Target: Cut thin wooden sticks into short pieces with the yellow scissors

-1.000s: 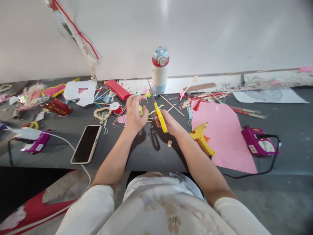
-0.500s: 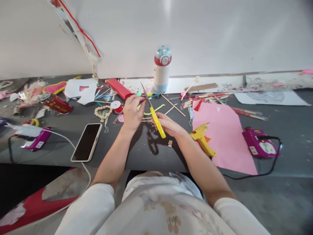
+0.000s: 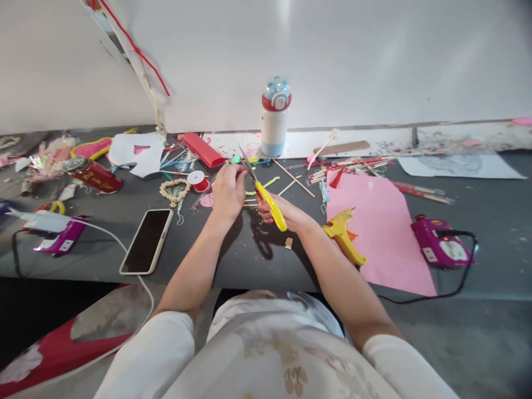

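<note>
My right hand (image 3: 286,213) grips yellow-handled scissors (image 3: 266,197) over a dark table (image 3: 257,260); the metal blades point up and left, toward my left hand. My left hand (image 3: 228,191) pinches something small right at the blade tips; I cannot make out what it is. A yellow-green strip (image 3: 268,183) and thin wooden sticks (image 3: 291,178) lie on the table just behind the hands.
A phone (image 3: 146,241) lies at the left. A yellow glue gun (image 3: 344,235) rests on pink paper (image 3: 376,233), with purple devices (image 3: 440,244) at right and left. A bottle (image 3: 274,119), red spool (image 3: 198,180), red can (image 3: 93,174) and scraps crowd the back.
The scissors have tilted further left, and their tips have come down to my left hand's fingers. My left hand has closed into a pinch. Both hands have drawn slightly together.
</note>
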Available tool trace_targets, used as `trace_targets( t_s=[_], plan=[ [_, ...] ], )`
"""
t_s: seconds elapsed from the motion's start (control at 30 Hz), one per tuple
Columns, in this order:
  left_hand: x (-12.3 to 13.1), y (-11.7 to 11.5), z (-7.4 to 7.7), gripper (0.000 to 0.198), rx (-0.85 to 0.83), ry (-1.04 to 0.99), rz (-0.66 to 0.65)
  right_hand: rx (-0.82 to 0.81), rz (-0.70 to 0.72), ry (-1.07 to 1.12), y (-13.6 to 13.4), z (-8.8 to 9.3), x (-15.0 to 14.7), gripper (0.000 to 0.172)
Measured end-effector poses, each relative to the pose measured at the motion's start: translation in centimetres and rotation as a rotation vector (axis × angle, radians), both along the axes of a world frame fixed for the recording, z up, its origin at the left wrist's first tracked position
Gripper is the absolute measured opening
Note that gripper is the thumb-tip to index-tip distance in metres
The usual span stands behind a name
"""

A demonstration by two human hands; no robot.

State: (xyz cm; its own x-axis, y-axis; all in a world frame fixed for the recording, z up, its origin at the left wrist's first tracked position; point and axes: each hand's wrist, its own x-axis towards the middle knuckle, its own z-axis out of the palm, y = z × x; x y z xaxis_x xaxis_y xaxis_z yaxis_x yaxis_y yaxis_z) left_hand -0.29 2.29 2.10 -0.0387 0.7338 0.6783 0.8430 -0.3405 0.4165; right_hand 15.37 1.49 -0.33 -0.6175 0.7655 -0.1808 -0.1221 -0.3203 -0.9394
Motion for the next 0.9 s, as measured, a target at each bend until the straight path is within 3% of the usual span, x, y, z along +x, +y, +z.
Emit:
trace_targets(
  t_s=[0.1, 0.23, 0.43, 0.63, 0.9],
  plan=[
    [0.1, 0.0, 0.1, 0.013, -0.036, -0.031, 0.002, -0.002, 0.092, 0.044, 0.1, -0.4, 0.1, 0.023],
    [0.3, -0.2, 0.3, 0.012, -0.129, -0.104, 0.021, 0.021, 0.068, 0.039, 0.0, -0.4, 0.2, 0.019],
    [0.3, 0.0, 0.4, 0.015, -0.169, -0.242, -0.010, -0.100, 0.023, 0.079, -0.3, 0.9, -0.2, 0.011],
    [0.4, -0.1, 0.4, 0.014, -0.122, -0.205, -0.021, 0.043, 0.018, 0.076, -0.7, 1.2, -0.2, 0.023],
    [0.5, 0.1, -0.2, 0.015, -0.113, -0.185, -0.034, 0.223, -0.047, -0.163, -0.3, 0.4, -0.4, 0.030]
  ],
)
